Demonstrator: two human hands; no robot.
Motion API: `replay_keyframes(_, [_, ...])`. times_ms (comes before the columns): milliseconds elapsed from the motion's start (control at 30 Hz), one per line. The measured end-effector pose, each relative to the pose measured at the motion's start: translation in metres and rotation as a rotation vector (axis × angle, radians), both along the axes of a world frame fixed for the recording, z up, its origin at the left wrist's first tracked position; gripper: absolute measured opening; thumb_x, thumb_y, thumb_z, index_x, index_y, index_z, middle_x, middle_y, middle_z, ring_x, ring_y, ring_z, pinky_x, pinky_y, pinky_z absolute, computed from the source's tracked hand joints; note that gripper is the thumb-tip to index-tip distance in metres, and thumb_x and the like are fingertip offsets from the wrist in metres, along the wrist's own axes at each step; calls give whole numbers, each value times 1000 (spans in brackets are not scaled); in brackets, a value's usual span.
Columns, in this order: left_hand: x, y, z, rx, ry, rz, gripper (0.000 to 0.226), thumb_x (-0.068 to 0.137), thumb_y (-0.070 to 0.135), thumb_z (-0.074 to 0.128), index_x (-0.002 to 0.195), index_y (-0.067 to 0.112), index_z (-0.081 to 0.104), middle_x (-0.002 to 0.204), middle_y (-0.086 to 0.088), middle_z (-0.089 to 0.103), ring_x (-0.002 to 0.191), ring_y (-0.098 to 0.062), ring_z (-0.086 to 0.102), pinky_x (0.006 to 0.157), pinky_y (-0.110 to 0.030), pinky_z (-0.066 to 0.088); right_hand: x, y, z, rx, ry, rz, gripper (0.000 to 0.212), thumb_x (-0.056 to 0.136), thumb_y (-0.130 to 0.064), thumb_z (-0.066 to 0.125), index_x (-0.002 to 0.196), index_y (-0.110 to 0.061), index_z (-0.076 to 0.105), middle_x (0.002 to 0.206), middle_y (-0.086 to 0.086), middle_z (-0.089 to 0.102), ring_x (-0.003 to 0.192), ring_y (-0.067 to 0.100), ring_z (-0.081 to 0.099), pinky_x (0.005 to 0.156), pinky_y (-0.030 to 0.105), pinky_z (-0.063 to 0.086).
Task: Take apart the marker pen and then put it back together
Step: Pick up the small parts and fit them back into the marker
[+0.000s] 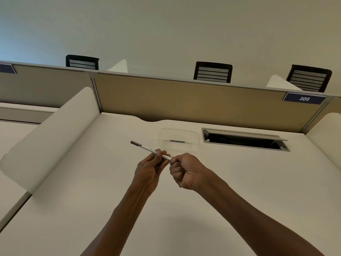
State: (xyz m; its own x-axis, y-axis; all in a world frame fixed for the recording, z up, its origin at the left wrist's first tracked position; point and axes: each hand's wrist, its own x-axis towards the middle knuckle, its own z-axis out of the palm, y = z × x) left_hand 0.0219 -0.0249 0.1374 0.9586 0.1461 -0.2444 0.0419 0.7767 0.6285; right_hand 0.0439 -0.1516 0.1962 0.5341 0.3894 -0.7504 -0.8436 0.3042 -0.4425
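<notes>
Hands meet above the tabletop [203, 209], forearms reaching in from below. Left hand [150, 172] pinches the marker pen [147, 148] by its white barrel, dark cap end pointing up-left. Right hand [186, 171] is fisted, its grip closed over the pen's near end, which is hidden. Barrel print is too small to read.

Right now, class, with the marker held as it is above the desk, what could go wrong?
The right hand hides the near end of the marker pen, so a sudden pull could fling a loosened part toward the open cable slot. The left hand pinches the barrel with its fingertips only, so it may twist or slip. A bared tip might mark the pale desk.
</notes>
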Motion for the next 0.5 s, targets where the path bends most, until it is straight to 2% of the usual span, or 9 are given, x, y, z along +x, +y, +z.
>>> replay_keyframes(100, [2, 0, 0, 2, -6, -6, 22, 78, 13, 66, 93, -3, 68, 83, -11, 75, 81, -23, 74, 67, -26, 60, 0, 0, 0, -12, -26, -24, 41, 91, -8, 38, 52, -12, 47, 43, -6, 26, 29, 7, 19, 27, 14, 15])
replay_keyframes(200, [4, -1, -1, -33, 35, -3, 14, 86, 9, 63, 91, -3, 70, 85, -11, 75, 81, -22, 74, 66, -26, 60, -3, 2, -6, -114, -188, -20, 31, 90, -10, 41, 60, -13, 46, 45, -6, 27, 33, 7, 18, 30, 16, 17])
replay_keyframes(267, [4, -1, -2, -61, 78, -8, 17, 91, 8, 60, 86, -2, 73, 84, -12, 75, 78, -21, 74, 64, -24, 60, -4, 3, -12, -253, -367, 21, 31, 96, -22, 42, 69, -10, 52, 46, -5, 31, 36, 7, 20, 35, 19, 17])
replay_keyframes(333, [4, -2, -3, -90, 103, -17, 21, 92, 8, 60, 82, -2, 75, 83, -13, 74, 75, -21, 74, 63, -25, 61, -4, 4, -19, -474, -595, 91, 43, 99, -36, 38, 75, -8, 60, 46, -5, 38, 37, 7, 25, 38, 19, 21])
replay_keyframes(433, [3, -3, -3, -136, 146, 4, 15, 91, 7, 61, 93, -5, 70, 86, -15, 73, 75, -22, 74, 64, -26, 62, -3, 4, -30, -790, -898, 152, 60, 100, -51, 31, 64, -15, 63, 47, -9, 51, 42, 4, 43, 46, 20, 34])
replay_keyframes(500, [3, -6, -1, -169, 178, 19, 14, 89, 6, 63, 93, -6, 70, 88, -15, 74, 77, -22, 74, 63, -26, 62, -2, 2, -36, -873, -1067, 148, 52, 99, -55, 33, 67, -23, 59, 58, -8, 58, 54, 6, 54, 55, 20, 40])
